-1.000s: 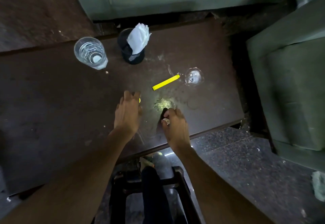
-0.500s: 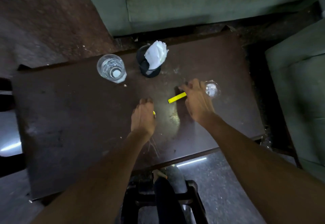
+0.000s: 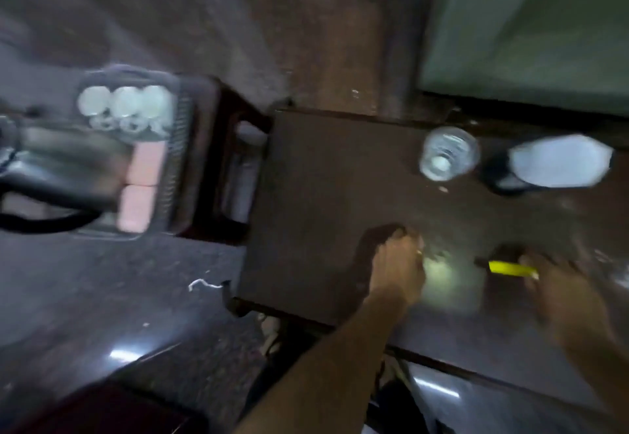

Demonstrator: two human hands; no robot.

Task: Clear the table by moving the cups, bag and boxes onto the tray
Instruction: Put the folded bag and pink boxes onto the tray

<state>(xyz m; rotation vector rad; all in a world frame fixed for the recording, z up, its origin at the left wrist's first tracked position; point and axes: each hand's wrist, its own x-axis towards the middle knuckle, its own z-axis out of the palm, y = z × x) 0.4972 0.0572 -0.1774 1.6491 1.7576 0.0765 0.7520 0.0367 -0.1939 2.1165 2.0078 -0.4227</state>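
Observation:
This view is blurred by motion. My right hand (image 3: 565, 294) is over the dark table (image 3: 323, 195), its fingers closed on one end of a yellow strip (image 3: 510, 267). Resting on the table to its left is my left hand (image 3: 398, 263), fingers curled together; a small pale bit shows at the fingertips. A clear glass cup (image 3: 447, 152) stands at the table's far side. At far left a dark tray (image 3: 177, 161) holds three clear cups (image 3: 124, 101), two pink boxes (image 3: 143, 164) and a black bag (image 3: 61, 168).
A black holder (image 3: 500, 178) with white tissue (image 3: 558, 161) stands to the right of the glass cup. The tray sits on a dark stool (image 3: 235, 117) close to the table's left edge. A green sofa (image 3: 527, 25) is behind the table.
The view has swung left, bringing the tray into sight. My right hand has closed on the yellow strip and drawn it nearer to me. My left hand has stayed on the table.

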